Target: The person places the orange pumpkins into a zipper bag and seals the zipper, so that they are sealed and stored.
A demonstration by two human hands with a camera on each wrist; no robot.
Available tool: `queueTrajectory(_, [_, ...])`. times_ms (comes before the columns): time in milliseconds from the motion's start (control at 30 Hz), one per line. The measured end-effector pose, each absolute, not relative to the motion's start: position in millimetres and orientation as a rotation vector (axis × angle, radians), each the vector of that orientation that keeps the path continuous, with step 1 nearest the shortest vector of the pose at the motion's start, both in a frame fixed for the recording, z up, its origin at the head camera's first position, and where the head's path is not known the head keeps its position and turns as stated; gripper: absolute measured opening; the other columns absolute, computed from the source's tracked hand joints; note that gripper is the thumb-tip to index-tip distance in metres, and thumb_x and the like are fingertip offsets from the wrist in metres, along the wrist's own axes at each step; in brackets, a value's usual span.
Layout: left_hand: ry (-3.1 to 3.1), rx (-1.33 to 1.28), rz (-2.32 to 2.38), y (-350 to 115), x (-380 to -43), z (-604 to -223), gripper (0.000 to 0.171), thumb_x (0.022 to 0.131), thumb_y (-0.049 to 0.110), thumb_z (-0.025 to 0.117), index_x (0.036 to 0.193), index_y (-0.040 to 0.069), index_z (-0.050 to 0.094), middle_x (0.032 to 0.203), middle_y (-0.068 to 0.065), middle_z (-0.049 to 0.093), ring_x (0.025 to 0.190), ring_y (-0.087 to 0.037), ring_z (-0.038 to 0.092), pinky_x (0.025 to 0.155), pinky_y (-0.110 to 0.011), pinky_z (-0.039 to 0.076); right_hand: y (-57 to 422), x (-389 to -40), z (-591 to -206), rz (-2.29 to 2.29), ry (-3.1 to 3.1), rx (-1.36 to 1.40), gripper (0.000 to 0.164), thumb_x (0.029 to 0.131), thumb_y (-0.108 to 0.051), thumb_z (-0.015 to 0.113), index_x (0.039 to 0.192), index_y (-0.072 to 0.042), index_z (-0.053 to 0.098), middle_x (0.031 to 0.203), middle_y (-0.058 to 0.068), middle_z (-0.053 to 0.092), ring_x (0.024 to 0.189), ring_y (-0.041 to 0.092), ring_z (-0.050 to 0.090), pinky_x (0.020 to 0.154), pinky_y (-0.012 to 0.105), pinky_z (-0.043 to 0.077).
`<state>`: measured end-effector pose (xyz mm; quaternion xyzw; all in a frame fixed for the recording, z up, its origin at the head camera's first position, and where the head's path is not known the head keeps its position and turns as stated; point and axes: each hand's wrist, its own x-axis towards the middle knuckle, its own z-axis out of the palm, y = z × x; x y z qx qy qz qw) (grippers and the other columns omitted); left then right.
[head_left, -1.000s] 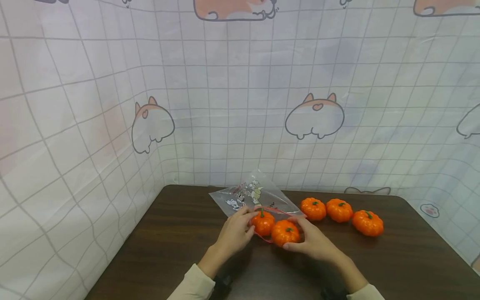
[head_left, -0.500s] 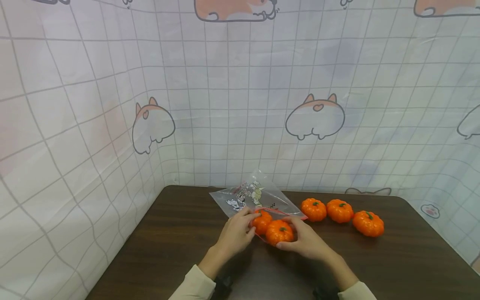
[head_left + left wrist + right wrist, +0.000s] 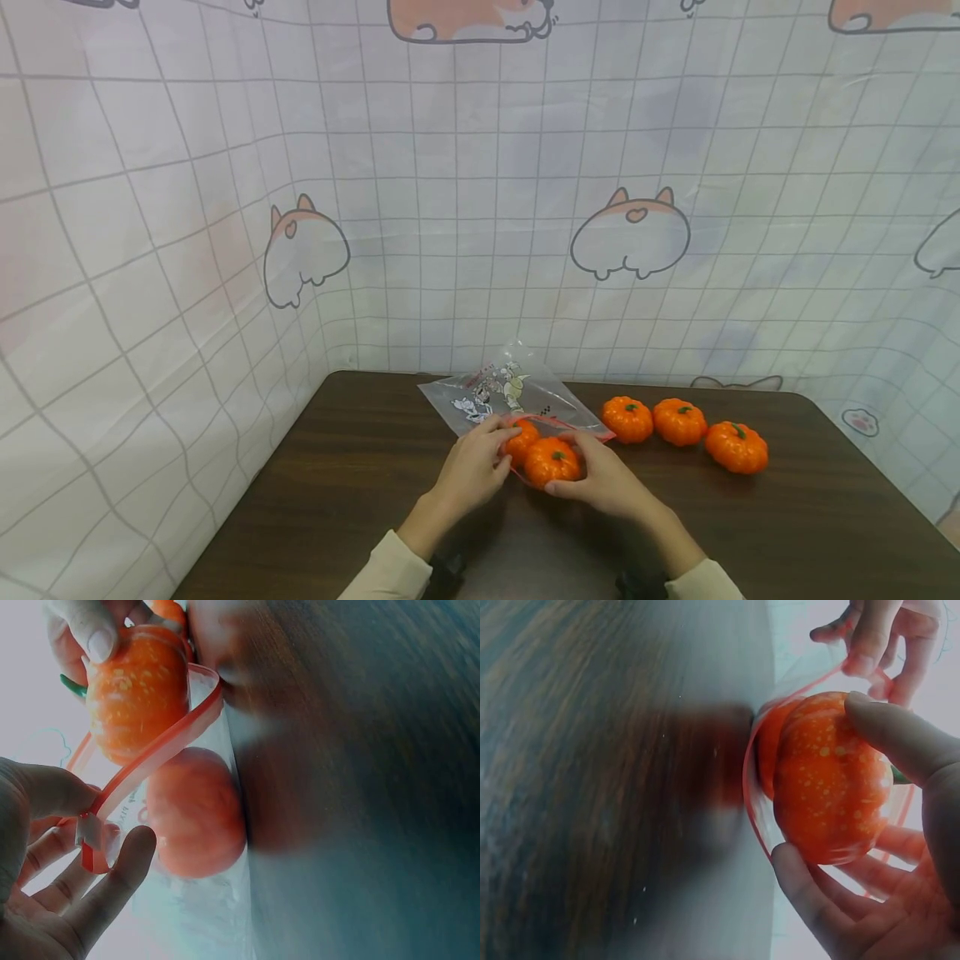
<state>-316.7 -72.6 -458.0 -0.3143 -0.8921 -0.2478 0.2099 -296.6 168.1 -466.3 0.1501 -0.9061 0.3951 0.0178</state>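
A clear zip bag point(image 3: 551, 392) with cartoon prints lies on the table, its red-edged mouth spread toward me. My left hand point(image 3: 467, 460) pinches the red rim point(image 3: 154, 756) near its left end, where a small clear slider shows in the left wrist view. My right hand point(image 3: 609, 481) holds a small orange pumpkin point(image 3: 551, 464) between thumb and fingers at the bag's mouth. In the right wrist view this pumpkin point(image 3: 829, 780) is partly within the red rim. Another pumpkin point(image 3: 196, 814) sits inside the bag, just left of the held one in the head view.
Right of the bag stand three more pumpkins: one close to the bag's corner point(image 3: 627, 419), a middle pumpkin point(image 3: 678, 422) and a right-hand pumpkin point(image 3: 737, 447). The dark wooden table point(image 3: 322, 500) ends at a cloth backdrop point(image 3: 480, 275) behind and at the sides.
My right hand has moved left with its pumpkin, into the bag's mouth. The pumpkin inside has shifted slightly left and deeper. My left hand stays at the rim.
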Motion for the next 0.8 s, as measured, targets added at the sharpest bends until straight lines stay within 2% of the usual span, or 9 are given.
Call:
queueTrajectory(300, [-2.473, -0.876, -0.665, -72, -315, -456, 0.038, 0.086, 0.01, 0.077, 0.123, 0.009, 0.074, 0.113, -0.003, 0.066, 0.079, -0.012, 0.056, 0.069, -0.024, 0.051, 162, -299, -465, 1.199, -2.826, 0.405, 0.084, 0.078, -0.042, 0.087, 0.144, -0.004, 0.051, 0.14, 0.012, 0.061, 0.119, 0.026, 0.062, 0.104, 0.054, 0.049])
queueTrajectory(533, [-2.436, -0.895, -0.65, -71, -315, -457, 0.036, 0.083, 0.007, 0.077, 0.12, 0.008, 0.076, 0.102, 0.0, 0.064, 0.075, -0.011, 0.052, 0.065, -0.022, 0.046, 159, -301, -465, 1.177, -2.824, 0.386, 0.084, 0.077, -0.042, 0.088, 0.143, -0.005, 0.052, 0.139, 0.012, 0.062, 0.12, 0.028, 0.062, 0.105, 0.055, 0.048])
queueTrajectory(800, [-2.429, -0.897, -0.689, -71, -315, -458, 0.035, 0.084, 0.007, 0.077, 0.119, 0.007, 0.075, 0.106, 0.0, 0.066, 0.073, -0.009, 0.051, 0.065, -0.019, 0.045, 154, -302, -466, 1.117, -2.83, 0.36, 0.082, 0.076, -0.047, 0.087, 0.141, -0.008, 0.056, 0.136, 0.01, 0.064, 0.118, 0.027, 0.063, 0.104, 0.056, 0.048])
